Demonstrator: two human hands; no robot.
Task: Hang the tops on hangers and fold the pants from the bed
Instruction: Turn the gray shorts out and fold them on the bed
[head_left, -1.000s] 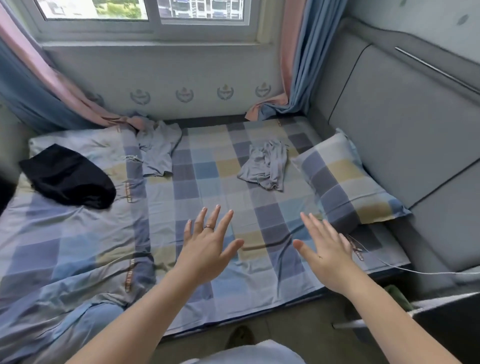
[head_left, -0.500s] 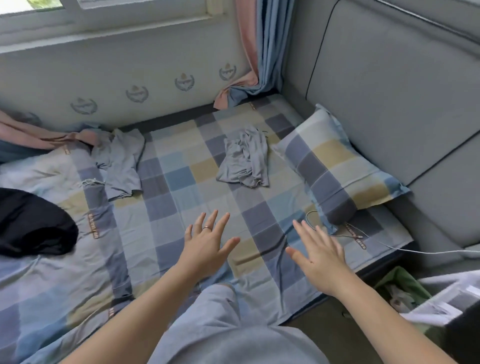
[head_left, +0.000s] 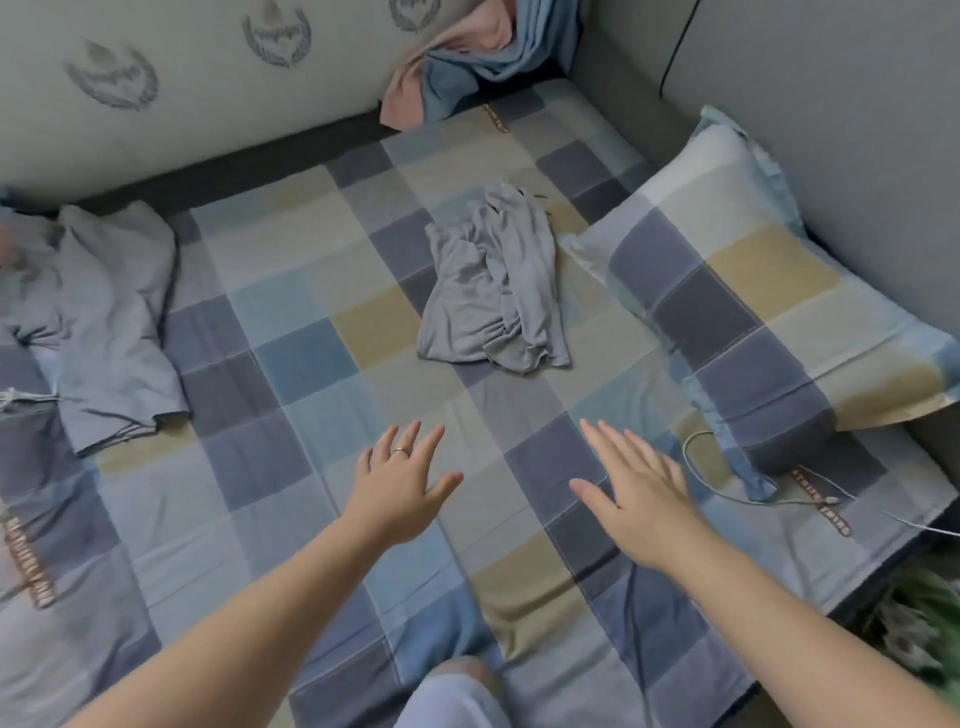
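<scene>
A crumpled grey garment (head_left: 493, 291) of thin, soft-looking knit lies in a creased heap on the far middle of the bed (head_left: 291, 364), which is covered in blue, grey and tan checks. It is just left of the plump checked pillow (head_left: 753, 291). A smoother pale blue-grey garment (head_left: 114, 322) lies at the far left. Nearer, the left grip (head_left: 400, 488), wearing a thin ring (head_left: 400, 451), and the right grip (head_left: 639, 499) are released, fingers straight and spread, holding nothing. A thin white cable (head_left: 696, 457) loops by the pillow's near corner.
</scene>
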